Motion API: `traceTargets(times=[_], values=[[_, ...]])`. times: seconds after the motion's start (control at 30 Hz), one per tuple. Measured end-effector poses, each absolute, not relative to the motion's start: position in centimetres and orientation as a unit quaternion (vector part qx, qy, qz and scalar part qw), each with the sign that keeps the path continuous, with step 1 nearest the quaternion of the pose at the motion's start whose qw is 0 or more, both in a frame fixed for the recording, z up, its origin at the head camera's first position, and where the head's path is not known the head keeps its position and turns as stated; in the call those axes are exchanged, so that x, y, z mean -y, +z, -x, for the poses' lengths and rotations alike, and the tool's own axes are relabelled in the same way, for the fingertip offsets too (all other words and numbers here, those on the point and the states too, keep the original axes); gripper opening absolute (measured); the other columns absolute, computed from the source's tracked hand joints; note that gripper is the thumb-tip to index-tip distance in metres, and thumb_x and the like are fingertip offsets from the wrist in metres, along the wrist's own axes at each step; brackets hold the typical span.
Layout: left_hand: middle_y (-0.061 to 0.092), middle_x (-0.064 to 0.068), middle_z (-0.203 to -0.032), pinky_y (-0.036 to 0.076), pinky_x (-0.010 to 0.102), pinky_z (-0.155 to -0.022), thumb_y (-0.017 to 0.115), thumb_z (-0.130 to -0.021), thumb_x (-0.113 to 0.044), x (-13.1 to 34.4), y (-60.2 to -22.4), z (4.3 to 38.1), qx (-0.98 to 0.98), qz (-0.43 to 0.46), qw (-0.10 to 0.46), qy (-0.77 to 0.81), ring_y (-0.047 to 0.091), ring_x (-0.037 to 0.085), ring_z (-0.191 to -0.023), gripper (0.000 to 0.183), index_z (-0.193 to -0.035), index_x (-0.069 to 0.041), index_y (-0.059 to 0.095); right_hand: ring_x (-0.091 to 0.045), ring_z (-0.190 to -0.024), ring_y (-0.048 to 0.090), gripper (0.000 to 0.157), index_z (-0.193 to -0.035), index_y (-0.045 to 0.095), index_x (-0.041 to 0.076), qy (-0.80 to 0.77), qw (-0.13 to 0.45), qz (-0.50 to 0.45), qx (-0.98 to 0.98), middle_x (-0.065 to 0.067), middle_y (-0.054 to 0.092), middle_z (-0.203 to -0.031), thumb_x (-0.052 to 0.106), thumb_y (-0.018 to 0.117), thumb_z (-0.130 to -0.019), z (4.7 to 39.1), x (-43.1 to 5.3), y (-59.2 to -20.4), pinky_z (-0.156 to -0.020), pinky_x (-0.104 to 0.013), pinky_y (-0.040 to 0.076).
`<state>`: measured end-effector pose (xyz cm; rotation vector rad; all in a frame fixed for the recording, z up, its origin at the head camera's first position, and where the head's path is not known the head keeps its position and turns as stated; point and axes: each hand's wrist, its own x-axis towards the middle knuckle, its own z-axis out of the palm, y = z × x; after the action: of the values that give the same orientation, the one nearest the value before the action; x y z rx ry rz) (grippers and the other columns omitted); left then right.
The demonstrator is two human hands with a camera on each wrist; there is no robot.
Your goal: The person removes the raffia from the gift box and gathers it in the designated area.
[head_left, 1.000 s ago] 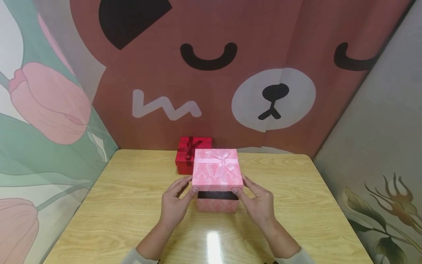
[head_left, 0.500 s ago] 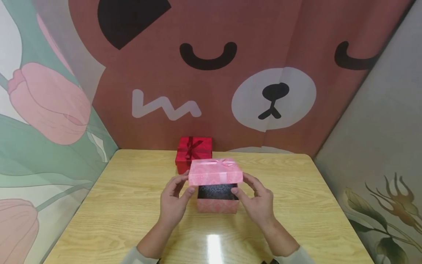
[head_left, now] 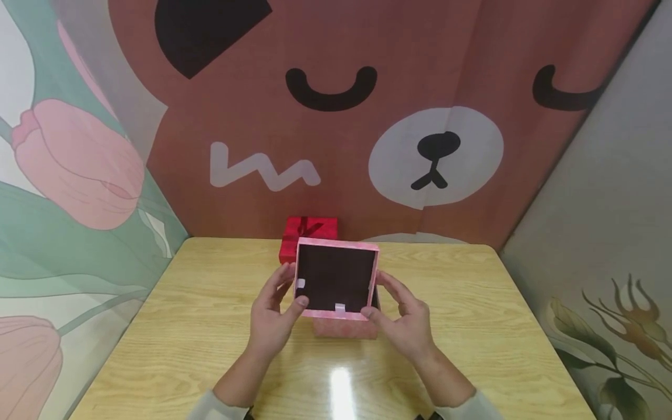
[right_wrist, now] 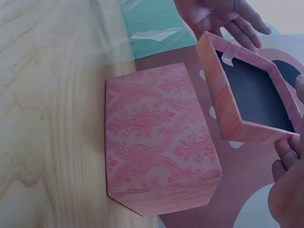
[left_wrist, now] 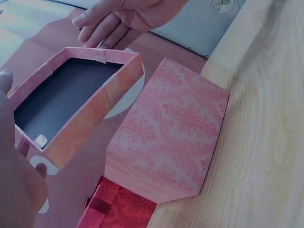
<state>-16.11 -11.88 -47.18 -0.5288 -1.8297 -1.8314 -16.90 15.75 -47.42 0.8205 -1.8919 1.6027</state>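
Observation:
In the head view, a pink gift box lid (head_left: 336, 277) is tipped up so that its black inside faces me, with white ribbon ends taped there. My left hand (head_left: 270, 321) holds its left side, thumb at the lower left corner. On the opposite side my right hand (head_left: 412, 324) grips it, thumb at the lower right corner. Below and behind the lid stands the pink box base (head_left: 345, 328), mostly hidden in the head view. Both wrist views show the patterned side of the base (left_wrist: 166, 128) and the lid (right_wrist: 259, 95) apart from it.
A red gift box (head_left: 310, 227) with a dark red ribbon stands behind the lid, partly covered by it. The wooden table (head_left: 184, 326) meets a curtain with a bear print (head_left: 336, 146) at the back. Printed cloths hang on both sides.
The lid has come up off the box base and tilted from top-side up until its black inside faces the camera. Both hands have stayed on it and shifted slightly left.

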Motion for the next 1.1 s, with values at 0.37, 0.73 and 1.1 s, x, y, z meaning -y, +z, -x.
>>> traceTargets(times=[0.37,0.73,1.1], values=[[0.052,0.021,-0.145,0.06,0.036,-0.093,0.075,-0.086,0.014,14.0,-47.1,16.0,0.649,0.205,0.133,-0.72,0.051,0.027,-0.132,0.077,-0.155,-0.007,0.047,-0.024,-0.137,0.054,0.1,-0.157,0.047,0.017,0.579,0.153,-0.243,0.763,-0.005,0.059,-0.146,0.009,0.097,-0.071,16.0,-14.9,-47.5,-0.119,-0.029,0.034],[0.041,0.022,-0.157,0.058,0.044,-0.094,0.083,-0.083,0.007,16.4,-47.7,15.7,0.632,0.231,0.065,-0.737,0.059,0.03,-0.125,0.09,-0.16,-0.008,0.039,-0.031,-0.125,0.06,0.12,-0.167,0.025,0.021,0.641,0.051,-0.269,0.717,-0.009,0.055,-0.149,0.011,0.097,-0.071,16.2,-13.3,-48.1,-0.086,-0.042,0.063],[0.036,0.009,-0.166,0.055,0.034,-0.102,0.084,-0.074,0.019,18.4,-47.8,15.4,0.67,0.215,0.085,-0.706,0.034,0.026,-0.152,0.097,-0.158,-0.006,0.042,-0.033,-0.14,0.046,0.113,-0.166,0.026,0.028,0.624,0.031,-0.241,0.743,-0.004,0.04,-0.162,0.017,0.095,-0.077,16.6,-11.2,-48.2,-0.087,-0.036,0.062]])
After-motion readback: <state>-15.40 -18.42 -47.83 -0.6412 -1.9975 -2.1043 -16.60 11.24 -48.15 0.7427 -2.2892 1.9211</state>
